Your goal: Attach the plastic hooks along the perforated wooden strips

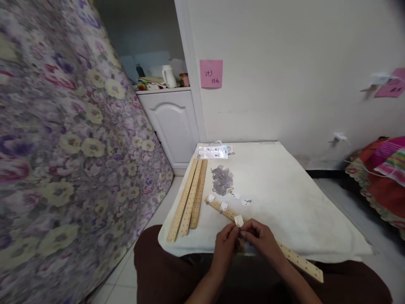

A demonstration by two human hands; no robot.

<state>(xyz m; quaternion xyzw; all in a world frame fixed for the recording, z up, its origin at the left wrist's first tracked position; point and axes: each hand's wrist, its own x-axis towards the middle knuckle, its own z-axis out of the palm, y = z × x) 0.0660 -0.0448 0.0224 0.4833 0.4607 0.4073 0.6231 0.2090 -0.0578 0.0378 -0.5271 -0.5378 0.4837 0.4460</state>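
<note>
A perforated wooden strip (297, 258) lies slantwise across the near part of the white cloth-covered table (284, 198), with small white hooks (224, 206) stuck along its far end. My left hand (225, 244) and my right hand (261, 239) meet over the strip's middle, fingers pinched together around a small white hook (238, 220). Both hands are closed. A pile of clear-backed hooks (222, 180) lies just beyond, and loose hooks (245, 202) lie beside the strip.
Three more wooden strips (189, 198) lie side by side at the table's left. A clear packet (213, 152) sits at the far edge. A flowered mattress (63, 147) leans at left. A white cabinet (172, 122) stands behind; a pink note (211, 73) is on the wall.
</note>
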